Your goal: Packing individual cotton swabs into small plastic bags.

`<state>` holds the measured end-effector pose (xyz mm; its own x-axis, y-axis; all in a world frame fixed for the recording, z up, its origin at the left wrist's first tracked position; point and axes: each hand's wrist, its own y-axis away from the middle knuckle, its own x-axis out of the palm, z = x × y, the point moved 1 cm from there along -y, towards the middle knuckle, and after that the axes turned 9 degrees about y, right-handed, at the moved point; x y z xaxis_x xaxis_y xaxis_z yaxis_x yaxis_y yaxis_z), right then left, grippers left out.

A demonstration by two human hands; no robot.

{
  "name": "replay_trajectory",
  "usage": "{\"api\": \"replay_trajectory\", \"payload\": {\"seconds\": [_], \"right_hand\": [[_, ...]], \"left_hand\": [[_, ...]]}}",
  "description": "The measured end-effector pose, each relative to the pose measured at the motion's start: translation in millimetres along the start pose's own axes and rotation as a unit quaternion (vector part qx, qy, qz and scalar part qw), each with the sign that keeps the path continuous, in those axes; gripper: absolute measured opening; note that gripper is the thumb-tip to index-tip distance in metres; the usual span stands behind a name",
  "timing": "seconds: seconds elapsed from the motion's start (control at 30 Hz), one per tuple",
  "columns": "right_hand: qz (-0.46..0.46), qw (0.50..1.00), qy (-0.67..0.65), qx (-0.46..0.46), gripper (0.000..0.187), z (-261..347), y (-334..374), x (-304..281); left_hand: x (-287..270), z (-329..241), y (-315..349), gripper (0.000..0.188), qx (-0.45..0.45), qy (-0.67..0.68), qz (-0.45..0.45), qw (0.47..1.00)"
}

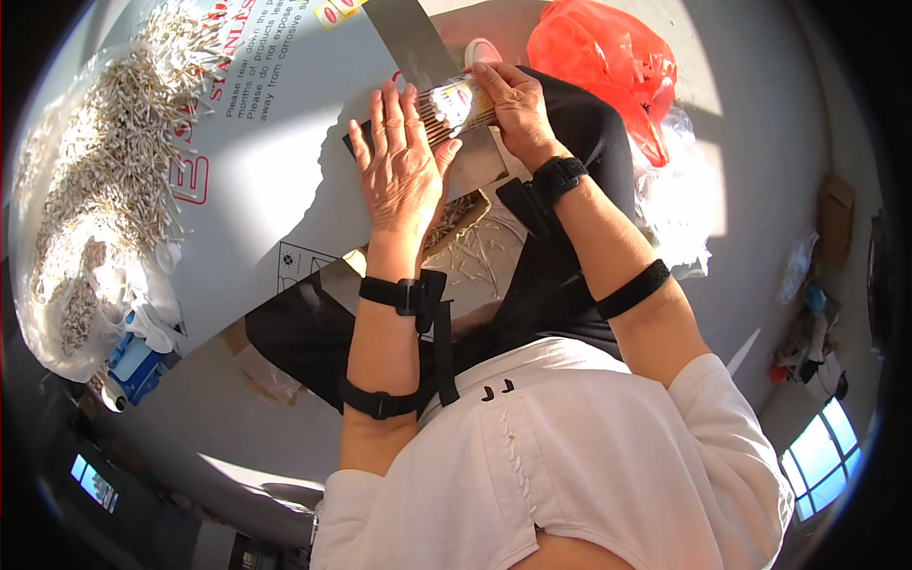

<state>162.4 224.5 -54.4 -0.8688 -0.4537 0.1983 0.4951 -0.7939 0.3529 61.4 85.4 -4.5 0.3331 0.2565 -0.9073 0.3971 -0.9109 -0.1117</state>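
Observation:
Above my lap, my right hand pinches the right end of a small clear packet of cotton swabs with a yellow label. White swab heads and brown sticks show through its film. My left hand is open, its fingers stretched out flat at the packet's left end, its thumb just below it. Whether the left palm presses on the packet cannot be made out. Loose swabs lie below the hands, between my legs, beside a brown cardboard edge. My forearms partly hide that place.
At the left, a large clear bag of loose cotton swabs spills onto a grey printed sheet-covered table. A blue packet sits at the table's near left corner. A red plastic bag and white plastic bags stand at the right.

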Motion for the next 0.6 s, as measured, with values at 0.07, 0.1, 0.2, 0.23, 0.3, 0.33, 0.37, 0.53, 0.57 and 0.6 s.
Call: {"api": "replay_trajectory", "payload": {"seconds": [0.07, 0.1, 0.2, 0.23, 0.3, 0.33, 0.37, 0.53, 0.57, 0.6], "right_hand": [[0.009, 1.000, -0.019, 0.009, 0.028, 0.0, 0.7, 2.3], [0.008, 0.999, -0.031, 0.014, 0.029, 0.4, 1.6, 2.2], [0.005, 0.998, -0.051, 0.028, 0.029, 2.5, 3.0, 7.8], [-0.002, 0.998, -0.056, 0.037, 0.029, 2.2, 2.8, 7.2], [0.000, 0.998, -0.053, 0.036, 0.029, 1.7, 2.5, 6.8], [0.000, 0.998, -0.051, 0.036, 0.029, 2.5, 1.9, 6.2], [0.000, 0.998, -0.050, 0.036, 0.029, 2.9, 2.0, 5.3], [-0.008, 0.999, -0.035, 0.018, 0.028, 4.0, 3.5, 6.3], [-0.008, 0.999, -0.035, 0.018, 0.028, 4.7, 4.3, 7.9], [-0.020, 1.000, -0.021, 0.006, 0.027, 5.4, 6.1, 9.2]], "left_hand": [[-0.4, 2.3, 2.0, 0.079, 0.000, -0.003, 0.005, 1.000], [0.4, 2.0, 2.2, 0.079, -0.002, -0.003, 0.005, 1.000], [3.7, -1.4, -0.1, 0.079, 0.003, 0.022, -0.002, 1.000], [6.5, -4.4, -2.4, 0.080, 0.006, 0.026, -0.011, 1.000], [10.2, -8.5, -4.7, 0.078, 0.006, 0.030, -0.020, 0.999], [10.4, -8.9, -5.2, 0.078, 0.006, 0.031, -0.020, 0.999], [10.1, -8.7, -5.2, 0.076, 0.003, 0.063, -0.029, 0.998], [9.9, -0.9, -13.2, 0.060, -0.027, 0.426, -0.159, 0.890], [11.5, -1.8, -14.7, 0.060, -0.027, 0.426, -0.160, 0.890], [13.4, -2.8, -15.8, 0.057, -0.049, 0.451, -0.176, 0.874]]}}
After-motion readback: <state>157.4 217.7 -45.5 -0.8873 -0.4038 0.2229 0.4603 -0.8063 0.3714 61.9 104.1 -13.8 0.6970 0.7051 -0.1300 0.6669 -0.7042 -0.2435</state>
